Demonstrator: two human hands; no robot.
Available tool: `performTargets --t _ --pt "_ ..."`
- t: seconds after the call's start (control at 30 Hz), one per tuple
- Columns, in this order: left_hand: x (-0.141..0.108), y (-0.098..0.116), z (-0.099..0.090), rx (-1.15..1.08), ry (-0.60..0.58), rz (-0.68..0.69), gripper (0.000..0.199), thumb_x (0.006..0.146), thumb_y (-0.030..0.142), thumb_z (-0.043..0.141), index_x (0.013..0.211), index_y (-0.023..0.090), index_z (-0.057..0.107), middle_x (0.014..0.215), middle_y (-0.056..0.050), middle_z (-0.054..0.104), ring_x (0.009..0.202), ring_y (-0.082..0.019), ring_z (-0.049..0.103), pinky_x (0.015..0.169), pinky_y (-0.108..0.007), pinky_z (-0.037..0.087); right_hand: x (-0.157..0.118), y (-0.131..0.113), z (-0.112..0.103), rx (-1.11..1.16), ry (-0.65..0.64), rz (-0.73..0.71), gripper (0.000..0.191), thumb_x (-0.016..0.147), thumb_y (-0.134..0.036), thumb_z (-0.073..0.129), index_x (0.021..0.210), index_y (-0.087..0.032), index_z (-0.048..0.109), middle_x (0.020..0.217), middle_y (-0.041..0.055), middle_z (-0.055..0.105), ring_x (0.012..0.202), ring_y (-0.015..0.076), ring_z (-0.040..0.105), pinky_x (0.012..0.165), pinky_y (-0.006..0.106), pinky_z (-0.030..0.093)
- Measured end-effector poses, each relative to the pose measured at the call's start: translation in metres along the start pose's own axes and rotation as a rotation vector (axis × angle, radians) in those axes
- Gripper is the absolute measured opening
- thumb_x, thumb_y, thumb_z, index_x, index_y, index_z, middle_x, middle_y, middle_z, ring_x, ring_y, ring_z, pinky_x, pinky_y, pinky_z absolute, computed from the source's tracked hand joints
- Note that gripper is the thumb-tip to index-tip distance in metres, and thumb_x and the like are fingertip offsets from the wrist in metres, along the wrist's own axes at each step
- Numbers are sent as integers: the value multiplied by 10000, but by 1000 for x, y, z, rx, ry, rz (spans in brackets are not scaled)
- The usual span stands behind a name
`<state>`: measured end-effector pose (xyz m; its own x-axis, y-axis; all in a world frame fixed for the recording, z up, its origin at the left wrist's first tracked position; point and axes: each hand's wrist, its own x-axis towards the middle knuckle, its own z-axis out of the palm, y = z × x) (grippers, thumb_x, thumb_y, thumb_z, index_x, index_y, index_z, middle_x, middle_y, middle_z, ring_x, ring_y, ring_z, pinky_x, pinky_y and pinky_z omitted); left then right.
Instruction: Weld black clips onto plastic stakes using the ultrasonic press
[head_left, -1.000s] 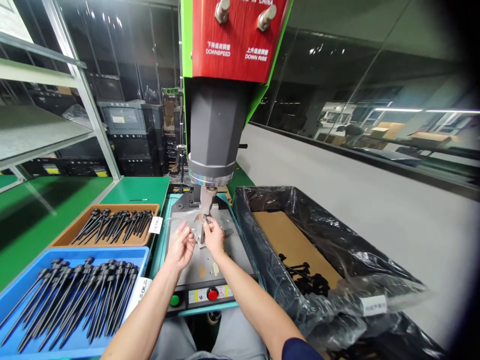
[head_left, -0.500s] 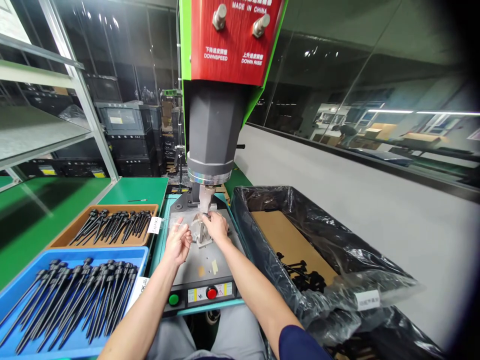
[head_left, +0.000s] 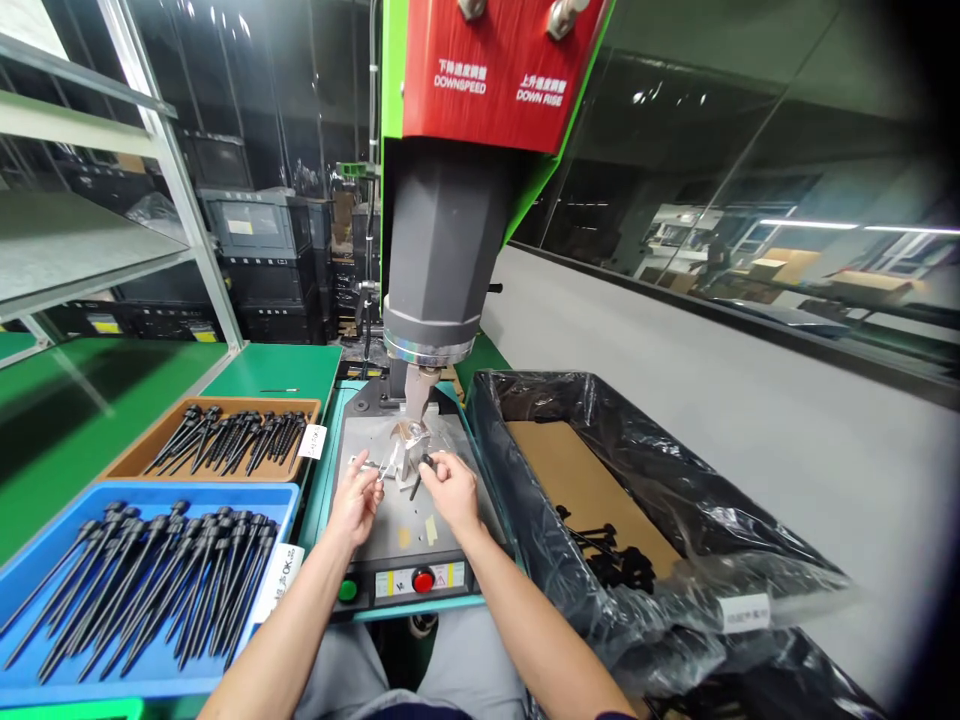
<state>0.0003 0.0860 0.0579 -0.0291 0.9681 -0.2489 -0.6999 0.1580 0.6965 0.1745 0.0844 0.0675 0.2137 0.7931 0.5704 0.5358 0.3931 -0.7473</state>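
Note:
My right hand (head_left: pixel 454 492) pinches a black rod with a round head (head_left: pixel 417 484) just to the right of the metal fixture (head_left: pixel 409 452). The rod hangs tilted, its thin end pointing down toward the machine base. On the other side of the fixture, my left hand (head_left: pixel 357 502) has thumb and fingertips drawn together; a thin pale sliver shows at the tips, too small to name. Above the fixture stands the metal horn (head_left: pixel 418 390) of a red and black press (head_left: pixel 446 250), apart from both hands.
Black rods fill a blue tray (head_left: pixel 289 497) and a brown tray (head_left: pixel 112 468) at left. At right stands a bin lined with black plastic (head_left: pixel 540 560), holding cardboard (head_left: pixel 585 480) and black parts. Green (head_left: pixel 348 590) and red (head_left: pixel 423 580) buttons sit on the base's front.
My right hand has come away from the fixture, down and right, and the black rod now shows in it. My left hand has lowered slightly. The view has shifted a little.

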Motion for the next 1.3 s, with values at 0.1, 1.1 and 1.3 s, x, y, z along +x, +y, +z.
performTargets --t 0.1,1.1,1.3 --pt "5 -6 -11 44 47 -23 504 744 67 664 1217 175 529 660 36 541 502 -67 564 437 -133 455 -20 2 -7 94 -54 26 135 800 -307 635 824 -180 672 592 -61 416 554 128 452 582 249 389" --pt "-110 52 -37 1283 -95 738 163 897 305 567 874 187 677 866 -52 665 809 -164 614 754 -279 478 -65 -5 -21 428 -283 -24 193 887 -290 630 1048 -195 677 692 -11 540 601 145 544 595 276 479" --pt "-123 156 -117 1723 541 613 247 839 355 589 956 182 719 907 -72 700 816 -209 637 760 -303 479 -78 9 -10 443 -403 6 153 900 -310 619 937 -186 700 732 21 605 620 153 580 590 272 484"
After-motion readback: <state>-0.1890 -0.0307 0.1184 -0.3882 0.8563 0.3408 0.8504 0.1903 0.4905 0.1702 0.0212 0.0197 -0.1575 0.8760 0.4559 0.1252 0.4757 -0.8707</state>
